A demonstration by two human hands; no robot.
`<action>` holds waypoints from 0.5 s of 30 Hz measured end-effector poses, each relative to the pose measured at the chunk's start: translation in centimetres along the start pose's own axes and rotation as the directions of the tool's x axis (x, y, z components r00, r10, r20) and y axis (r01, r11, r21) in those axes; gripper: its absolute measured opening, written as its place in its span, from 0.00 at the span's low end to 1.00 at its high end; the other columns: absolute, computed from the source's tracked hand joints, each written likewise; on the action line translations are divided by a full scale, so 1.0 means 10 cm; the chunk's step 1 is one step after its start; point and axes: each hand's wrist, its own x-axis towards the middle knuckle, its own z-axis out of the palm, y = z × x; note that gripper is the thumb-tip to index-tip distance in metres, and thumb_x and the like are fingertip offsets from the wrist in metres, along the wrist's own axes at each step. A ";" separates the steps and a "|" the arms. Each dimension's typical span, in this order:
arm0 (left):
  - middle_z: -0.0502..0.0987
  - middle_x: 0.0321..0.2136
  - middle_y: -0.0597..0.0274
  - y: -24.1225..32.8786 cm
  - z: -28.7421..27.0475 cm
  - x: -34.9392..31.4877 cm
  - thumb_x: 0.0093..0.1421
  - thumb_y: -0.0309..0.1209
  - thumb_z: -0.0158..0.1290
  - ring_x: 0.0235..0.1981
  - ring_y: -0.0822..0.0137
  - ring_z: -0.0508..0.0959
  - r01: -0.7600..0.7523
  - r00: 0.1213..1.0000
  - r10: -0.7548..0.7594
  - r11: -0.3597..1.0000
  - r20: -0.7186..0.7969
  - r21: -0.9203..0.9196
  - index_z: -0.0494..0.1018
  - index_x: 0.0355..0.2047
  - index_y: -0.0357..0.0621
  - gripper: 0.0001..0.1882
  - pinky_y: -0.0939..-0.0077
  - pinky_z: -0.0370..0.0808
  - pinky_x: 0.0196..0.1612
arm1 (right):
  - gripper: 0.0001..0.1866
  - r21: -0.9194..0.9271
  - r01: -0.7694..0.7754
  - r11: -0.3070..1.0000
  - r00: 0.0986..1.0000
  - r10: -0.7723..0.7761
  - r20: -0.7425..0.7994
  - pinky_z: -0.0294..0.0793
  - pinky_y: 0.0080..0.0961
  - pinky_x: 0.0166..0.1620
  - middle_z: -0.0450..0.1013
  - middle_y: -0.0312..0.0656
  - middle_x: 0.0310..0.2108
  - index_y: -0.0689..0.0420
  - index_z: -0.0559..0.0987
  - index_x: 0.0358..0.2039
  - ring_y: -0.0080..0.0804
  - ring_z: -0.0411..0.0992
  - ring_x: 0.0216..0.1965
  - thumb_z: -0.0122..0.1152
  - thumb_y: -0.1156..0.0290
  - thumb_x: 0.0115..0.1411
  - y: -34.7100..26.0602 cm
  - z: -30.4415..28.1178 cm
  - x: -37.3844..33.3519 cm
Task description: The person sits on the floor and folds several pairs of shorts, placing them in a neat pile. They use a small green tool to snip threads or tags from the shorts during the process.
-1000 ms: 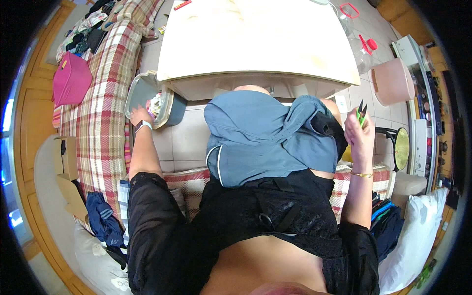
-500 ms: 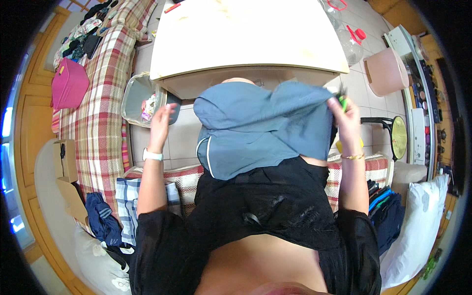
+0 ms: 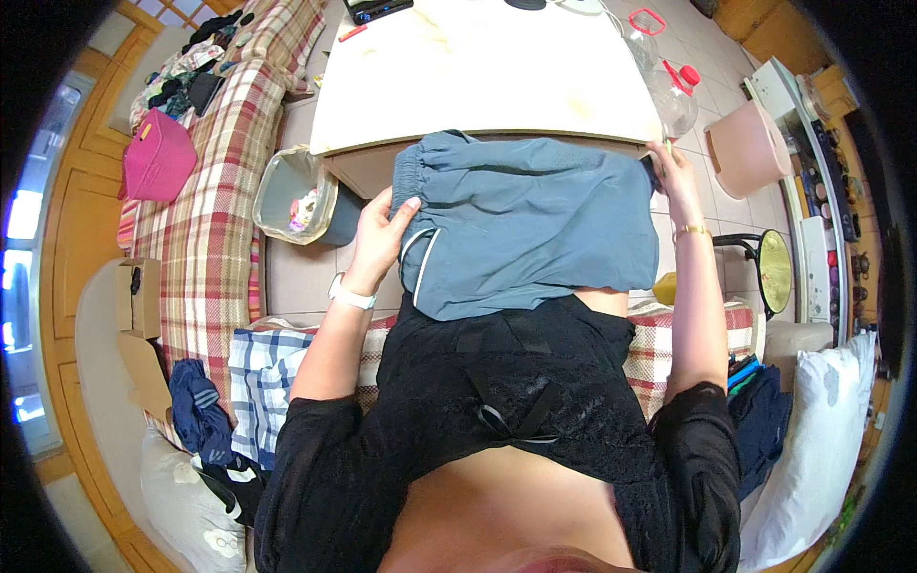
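Note:
Grey-blue shorts (image 3: 535, 220) with a gathered elastic waistband and white piping lie spread across my lap, the waistband toward the left. My left hand (image 3: 384, 234) is closed on the waistband edge, thumb on top. Over at the shorts' far right corner, beside the white table's edge, my right hand (image 3: 674, 172) has its fingers closed. A dark bit and a small yellow-green bit show by those fingers, but what they hold is hidden.
The white table (image 3: 487, 81) stands right in front. A lined waste bin (image 3: 270, 203) is at left, by the plaid sofa (image 3: 205, 229). Clear plastic bottles (image 3: 675, 105), a pink bin (image 3: 750, 143) and a round-topped stool (image 3: 775, 272) are at right. Folded clothes (image 3: 761, 430) lie beside me.
My left hand has moved right, from open in the air to a grip on the waistband. My right hand has gone slightly farther forward; its green-handled tool is no longer plainly visible. The shorts lie flatter.

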 end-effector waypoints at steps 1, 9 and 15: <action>0.79 0.47 0.62 0.01 -0.01 -0.01 0.70 0.30 0.52 0.46 0.77 0.76 0.013 1.000 -0.013 0.998 0.000 -0.066 0.75 0.51 0.34 0.14 0.80 0.73 0.50 | 0.16 -0.106 0.031 0.994 0.999 -0.028 0.029 0.57 0.17 0.22 0.70 0.27 0.20 0.54 0.81 0.35 0.15 0.61 0.18 0.62 0.53 0.64 0.09 0.06 0.24; 0.76 0.54 0.59 0.27 0.08 -0.06 0.68 0.26 0.50 0.53 0.71 0.75 0.068 0.994 -0.047 0.975 0.103 -0.210 0.67 0.62 0.33 0.22 0.76 0.68 0.60 | 0.26 -0.552 0.224 0.803 0.974 -0.208 0.092 0.76 0.28 0.36 0.79 0.44 0.32 0.66 0.76 0.55 0.31 0.77 0.30 0.66 0.66 0.59 0.23 0.84 1.53; 0.74 0.57 0.60 0.50 0.18 -0.05 0.67 0.24 0.50 0.56 0.72 0.72 0.031 0.979 0.002 0.987 0.206 -0.158 0.63 0.65 0.34 0.26 0.76 0.67 0.62 | 0.35 -0.706 0.293 0.644 0.952 -0.263 0.156 0.70 0.34 0.62 0.73 0.59 0.56 0.66 0.67 0.64 0.46 0.73 0.58 0.68 0.67 0.58 0.14 1.04 1.55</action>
